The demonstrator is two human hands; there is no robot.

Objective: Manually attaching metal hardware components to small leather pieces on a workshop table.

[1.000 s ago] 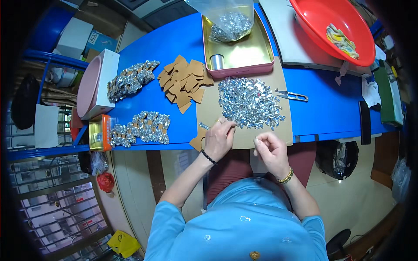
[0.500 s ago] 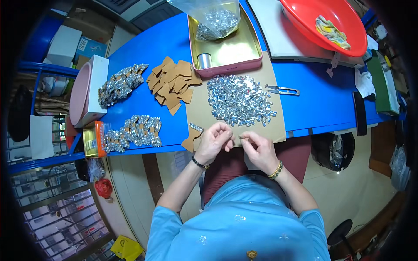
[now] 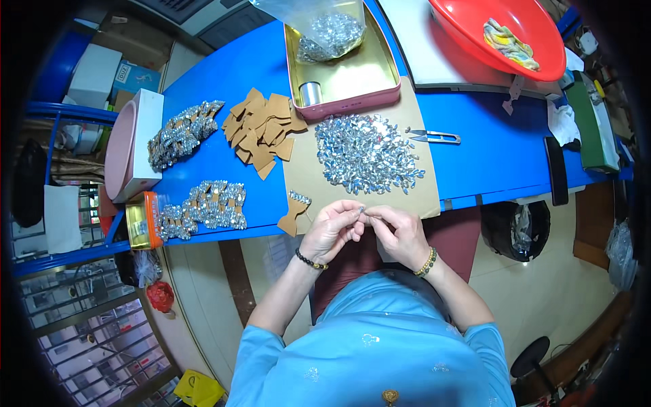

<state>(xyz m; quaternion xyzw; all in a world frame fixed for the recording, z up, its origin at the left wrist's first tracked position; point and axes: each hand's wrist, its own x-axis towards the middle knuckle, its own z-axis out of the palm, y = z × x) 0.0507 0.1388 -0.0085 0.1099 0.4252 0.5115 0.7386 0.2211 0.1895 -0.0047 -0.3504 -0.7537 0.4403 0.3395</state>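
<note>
My left hand (image 3: 332, 230) and my right hand (image 3: 401, 236) meet fingertip to fingertip just over the near table edge. Between the left thumb and forefinger shows a small silvery rhinestone (image 3: 361, 209). The right fingers are pinched against it; whatever they hold is too small to tell. Left of my hands, a tan cut piece (image 3: 291, 222) lies at the edge with a short row of rhinestones along its top. Beyond my fingers a heap of loose silver rhinestones (image 3: 366, 154) is spread on a brown cardboard sheet (image 3: 426, 183).
A pink-rimmed tin (image 3: 352, 105) holds a thread spool (image 3: 310, 93) and a bag of rhinestones (image 3: 332, 34). Thread snips (image 3: 435, 137) lie right of the heap. Leftward are plain tan pieces (image 3: 261, 129) and stone-covered pieces (image 3: 213, 203). A red basin (image 3: 468, 30) stands far right.
My hands, apart half a second ago, have come together at the fingertips. A rhinestone now shows at the left fingertips. The whole view has shifted slightly.
</note>
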